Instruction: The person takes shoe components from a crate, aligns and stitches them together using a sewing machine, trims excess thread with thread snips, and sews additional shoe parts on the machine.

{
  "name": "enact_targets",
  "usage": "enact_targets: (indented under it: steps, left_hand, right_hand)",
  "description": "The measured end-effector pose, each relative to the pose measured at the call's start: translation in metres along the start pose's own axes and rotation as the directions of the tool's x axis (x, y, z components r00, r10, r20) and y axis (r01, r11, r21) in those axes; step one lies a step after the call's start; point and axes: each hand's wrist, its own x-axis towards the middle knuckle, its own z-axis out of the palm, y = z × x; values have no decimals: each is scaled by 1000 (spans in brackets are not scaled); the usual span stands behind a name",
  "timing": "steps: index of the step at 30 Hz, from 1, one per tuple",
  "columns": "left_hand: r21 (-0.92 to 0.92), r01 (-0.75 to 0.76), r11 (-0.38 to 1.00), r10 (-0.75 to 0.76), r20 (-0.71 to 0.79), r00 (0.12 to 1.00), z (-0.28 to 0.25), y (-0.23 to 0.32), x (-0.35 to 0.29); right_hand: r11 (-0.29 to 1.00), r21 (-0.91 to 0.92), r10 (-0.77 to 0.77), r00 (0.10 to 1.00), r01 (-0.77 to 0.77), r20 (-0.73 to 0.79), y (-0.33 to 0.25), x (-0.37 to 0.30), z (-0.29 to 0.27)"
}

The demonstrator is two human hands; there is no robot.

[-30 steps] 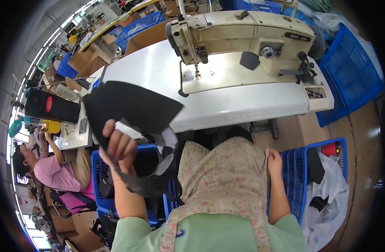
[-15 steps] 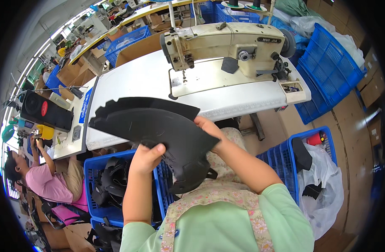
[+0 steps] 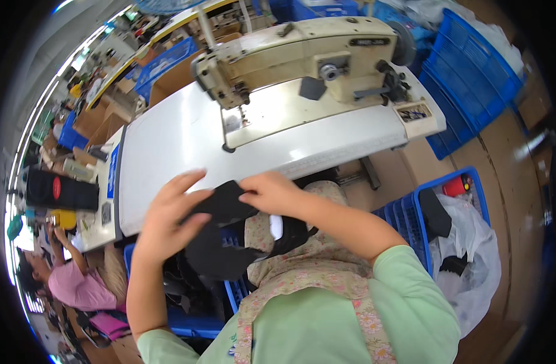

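Fingers of our right hand [image 3: 275, 193] pinch the black piece [image 3: 217, 258] by its upper edge; it lies leftward and below them, beside our floral apron [image 3: 317, 267], long axis unclear. Our left hand [image 3: 172, 212] spreads its fingers at the left, contact uncertain.

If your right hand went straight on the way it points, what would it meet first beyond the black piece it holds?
Probably your open left hand, just across the black piece, though depth is hard to judge here.
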Motion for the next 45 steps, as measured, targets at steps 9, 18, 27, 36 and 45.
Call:
enact_targets:
  steps: [9,18,27,36,45]
  left_hand:
    - [547,-338,766,275,196,941,126,-83,51]
    - [694,-57,718,-45,128,991,120,-164,59]
    - [624,-130,770,-39,250,967,114,-137,71]
    - [519,-25,855,-68,159,985,93,-148,96]
    - [538,-184,823,1,322,947,137,-185,126]
  right_hand:
    - [914,390,157,983,-108,-96,48,16,8]
    - [407,-234,391,400,-883,-829,119,-233,-183]
    - [-106,-402,606,262,-909,-751,172,-345,-190]
    - [158,-143,638,212,-977,-740,133,-326,-218]
    - [902,-404,139,988,-154,-66,64,19,-141]
